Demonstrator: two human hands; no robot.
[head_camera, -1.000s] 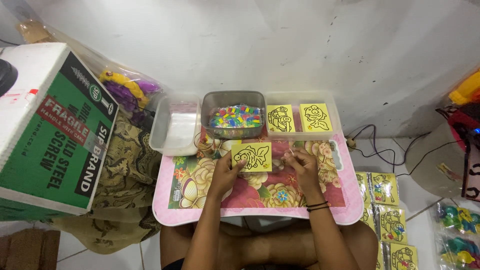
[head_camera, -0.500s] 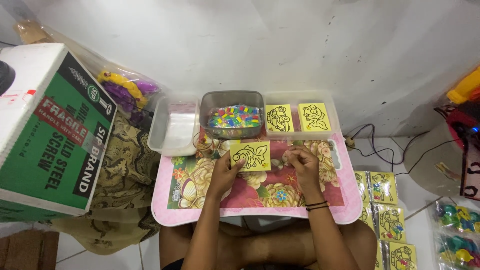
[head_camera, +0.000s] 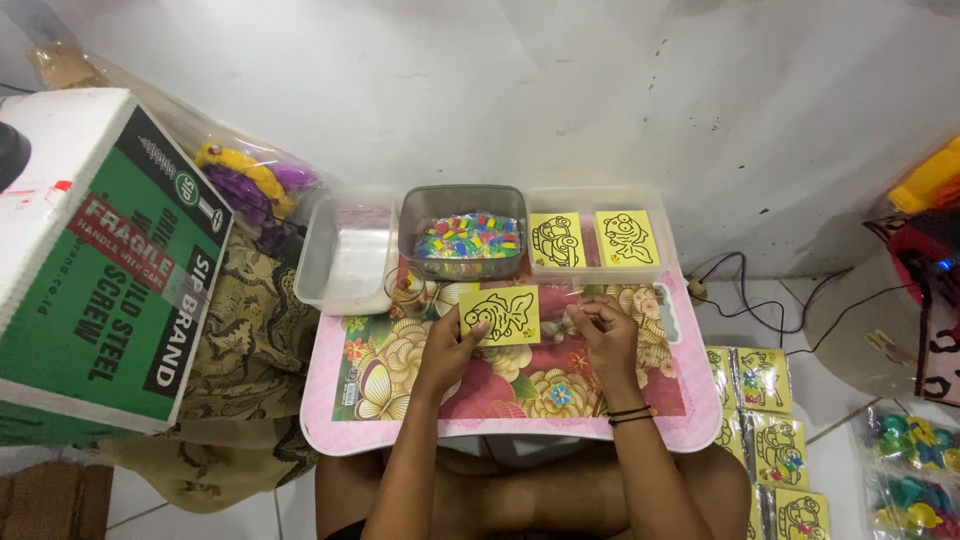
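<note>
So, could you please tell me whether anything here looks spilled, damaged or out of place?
Nothing stands out. The left hand holds a yellow card flat over the floral table; the bead container and card tray sit upright, unspilled.

Even, soft indoor light, fairly bright, no hard source visible. White wall (head_camera: 520, 90) reads flat and grey-white, slightly darker toward the top corners. Soft shadow under the pink lap table (head_camera: 500, 440), falling on the legs below it. Mild sheen on the clear tub (head_camera: 345, 255) left of the table; no blown glare. Wide-angle bending at the edges: green carton (head_camera: 100, 270) left of the table looks stretched. Centre sharp, far-right corner softer.
</note>
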